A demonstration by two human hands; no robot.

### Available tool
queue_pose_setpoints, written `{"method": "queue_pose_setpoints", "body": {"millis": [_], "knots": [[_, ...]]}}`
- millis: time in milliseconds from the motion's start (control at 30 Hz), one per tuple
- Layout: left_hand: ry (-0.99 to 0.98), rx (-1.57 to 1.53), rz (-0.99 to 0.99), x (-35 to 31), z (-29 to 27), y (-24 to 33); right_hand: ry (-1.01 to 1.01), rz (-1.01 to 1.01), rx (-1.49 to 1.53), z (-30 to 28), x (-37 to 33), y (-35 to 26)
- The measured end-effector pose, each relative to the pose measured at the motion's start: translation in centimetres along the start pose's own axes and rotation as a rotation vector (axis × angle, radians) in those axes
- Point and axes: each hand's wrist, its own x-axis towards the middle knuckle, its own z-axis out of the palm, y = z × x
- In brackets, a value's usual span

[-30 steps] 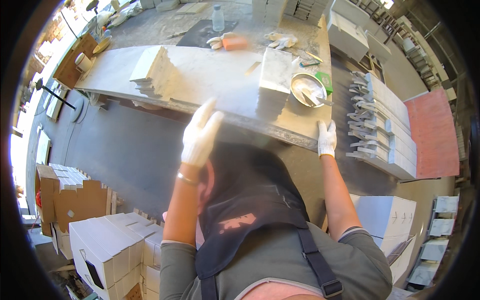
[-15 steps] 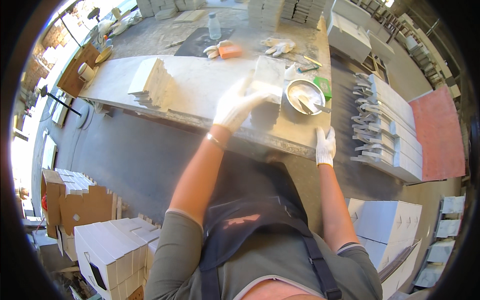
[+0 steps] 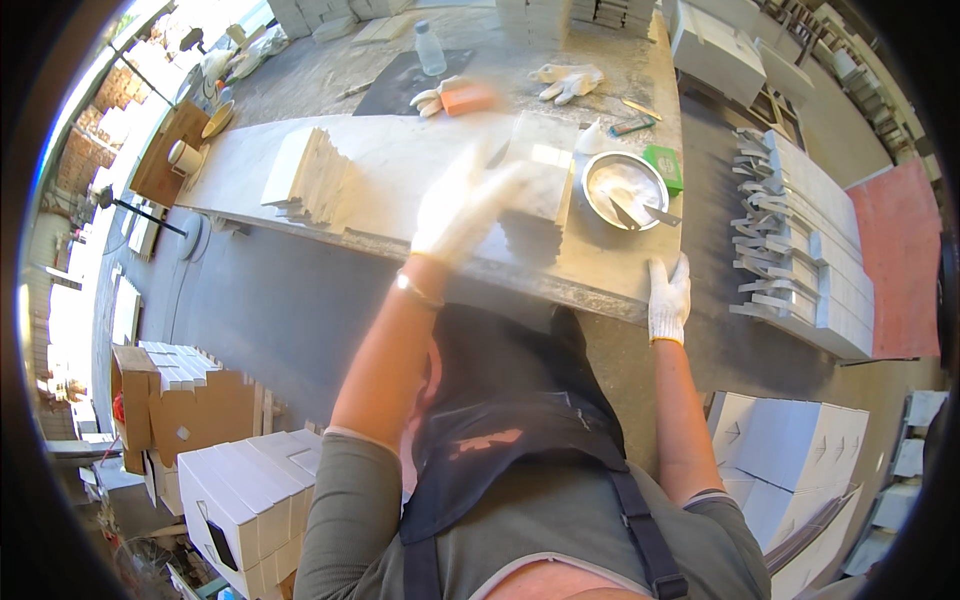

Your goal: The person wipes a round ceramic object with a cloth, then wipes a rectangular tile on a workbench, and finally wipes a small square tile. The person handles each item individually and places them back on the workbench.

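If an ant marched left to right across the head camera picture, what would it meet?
White cup → pale slab stack → gloved left hand → metal bowl → gloved right hand → big white slabs → reddish panel.

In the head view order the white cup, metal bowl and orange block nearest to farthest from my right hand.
1. Metal bowl: just beyond your right hand.
2. Orange block: farther back, leftward.
3. White cup: far left.

Clear bottle point(image 3: 431, 50), brown cardboard box point(image 3: 208, 415)
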Motion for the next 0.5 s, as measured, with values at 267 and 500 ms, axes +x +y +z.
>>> {"method": "queue_pose_setpoints", "body": {"millis": [267,500], "knots": [[0.074,0.464,0.053,1.8,3.8,5.9,0.011,0.03,-0.011,-0.7,-0.6,-1.5],[-0.032,0.267,0.005,1.6,0.9,6.5,0.001,0.06,-0.029,-1.2,-0.9,-1.9]]}}
